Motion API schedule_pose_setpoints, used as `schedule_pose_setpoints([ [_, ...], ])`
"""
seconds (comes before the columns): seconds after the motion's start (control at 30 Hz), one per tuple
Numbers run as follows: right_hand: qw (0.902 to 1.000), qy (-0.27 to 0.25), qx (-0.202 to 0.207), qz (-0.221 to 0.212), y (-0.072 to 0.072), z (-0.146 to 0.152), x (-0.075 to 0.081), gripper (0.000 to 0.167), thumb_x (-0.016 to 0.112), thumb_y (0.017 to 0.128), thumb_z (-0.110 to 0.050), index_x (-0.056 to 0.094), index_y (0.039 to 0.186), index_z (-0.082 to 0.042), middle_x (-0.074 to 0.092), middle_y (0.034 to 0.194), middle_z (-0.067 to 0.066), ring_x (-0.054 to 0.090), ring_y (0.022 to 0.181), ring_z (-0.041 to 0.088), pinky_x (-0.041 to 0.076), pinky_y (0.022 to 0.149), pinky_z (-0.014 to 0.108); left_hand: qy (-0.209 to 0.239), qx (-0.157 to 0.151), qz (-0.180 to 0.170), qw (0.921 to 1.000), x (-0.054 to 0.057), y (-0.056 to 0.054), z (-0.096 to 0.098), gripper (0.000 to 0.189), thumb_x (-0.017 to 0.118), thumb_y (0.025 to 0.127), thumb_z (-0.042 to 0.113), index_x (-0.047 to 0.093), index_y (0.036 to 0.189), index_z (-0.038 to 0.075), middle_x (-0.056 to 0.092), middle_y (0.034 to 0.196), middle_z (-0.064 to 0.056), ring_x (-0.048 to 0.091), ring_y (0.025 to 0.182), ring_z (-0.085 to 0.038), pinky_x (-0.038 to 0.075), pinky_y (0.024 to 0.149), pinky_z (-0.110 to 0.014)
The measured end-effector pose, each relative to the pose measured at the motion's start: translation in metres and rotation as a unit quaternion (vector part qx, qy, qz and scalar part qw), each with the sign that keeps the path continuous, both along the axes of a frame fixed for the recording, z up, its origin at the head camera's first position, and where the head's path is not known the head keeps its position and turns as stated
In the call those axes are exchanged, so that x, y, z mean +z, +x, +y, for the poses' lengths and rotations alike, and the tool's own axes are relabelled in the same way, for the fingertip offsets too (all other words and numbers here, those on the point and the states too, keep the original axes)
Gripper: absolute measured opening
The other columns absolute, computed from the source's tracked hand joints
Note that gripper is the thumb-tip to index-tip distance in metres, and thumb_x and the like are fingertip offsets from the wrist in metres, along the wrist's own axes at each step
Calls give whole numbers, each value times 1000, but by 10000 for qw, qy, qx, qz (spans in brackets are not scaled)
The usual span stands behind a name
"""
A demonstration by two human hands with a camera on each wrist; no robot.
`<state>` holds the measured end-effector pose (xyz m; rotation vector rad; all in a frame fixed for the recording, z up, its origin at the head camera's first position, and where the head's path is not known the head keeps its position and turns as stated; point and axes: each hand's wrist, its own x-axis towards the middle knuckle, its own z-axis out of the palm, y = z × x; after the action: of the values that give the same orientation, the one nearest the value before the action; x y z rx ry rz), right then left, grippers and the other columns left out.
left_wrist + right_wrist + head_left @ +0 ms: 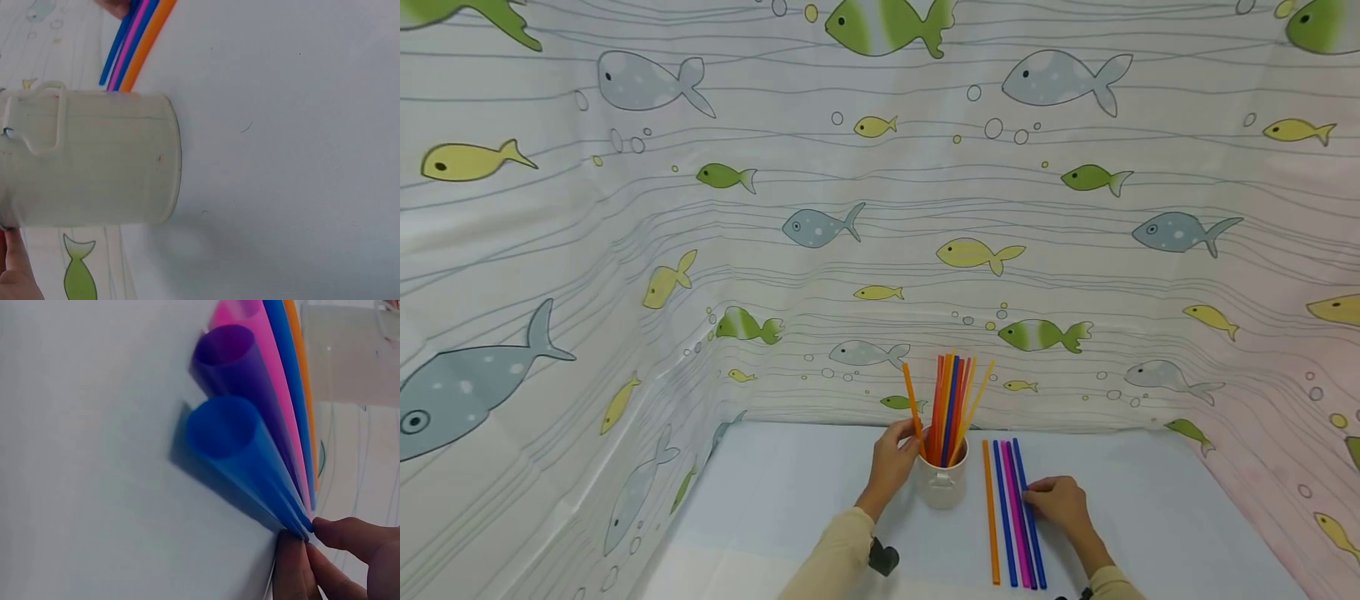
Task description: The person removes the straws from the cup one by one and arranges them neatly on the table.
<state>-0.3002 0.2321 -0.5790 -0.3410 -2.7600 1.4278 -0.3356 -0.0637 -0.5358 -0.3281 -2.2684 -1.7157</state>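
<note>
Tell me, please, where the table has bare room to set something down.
The table is bare left of the left arm and right of the right arm. Between cup and right hand, straws crowd it.

we see a booth-like tabletop space, a white table (737, 508) enclosed by fish-printed sheets (917, 183); we cannot tell what room surrounds it.

On head I've got a white handled cup (942, 490) upright, lower centre, mixed red, orange, yellow, blue straws (952, 400) standing inside; one orange straw (912, 400) tilts left at its rim. Right of it, flat side by side: orange (991, 512), blue (1004, 512), pink (1015, 512), purple (261, 381), outer blue straw (1033, 533).
</note>
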Motion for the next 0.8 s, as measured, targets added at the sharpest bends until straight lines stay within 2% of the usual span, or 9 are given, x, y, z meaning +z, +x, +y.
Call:
schedule_pose_setpoints([
  [0.27,9999,-143,-8,26,2,0,-2,24,74,79,-9,69,91,11,69,75,11,67,63,19,60,56,31,-11,12,29,10000,2,1,1,31,64,90,-2,62,121,-3,64,114,-8,60,112,-25,52,94,-25],
  [0.6,9998,-111,1,179,0,1,-6,24,72,80,-11,70,92,10,69,74,10,66,62,18,59,56,31,12,51,-126,9999,3,2,1,30,63,91,-1,63,121,0,64,115,-6,60,113,-25,51,95,-26],
  [0.7,9995,-30,37,316,-1,0,-3,24,71,81,-12,71,93,9,69,74,8,64,62,17,58,54,31,31,41,-143,9999,3,2,1,31,62,91,-1,63,122,0,64,115,-6,59,114,-25,51,95,-26],
  [0.8,9984,37,18,563,-3,-4,6,23,71,82,-13,71,93,7,69,76,8,64,63,16,57,54,30,15,47,-112,9999,3,2,1,31,63,91,-2,63,121,1,64,115,-6,60,113,-26,51,95,-26],
])
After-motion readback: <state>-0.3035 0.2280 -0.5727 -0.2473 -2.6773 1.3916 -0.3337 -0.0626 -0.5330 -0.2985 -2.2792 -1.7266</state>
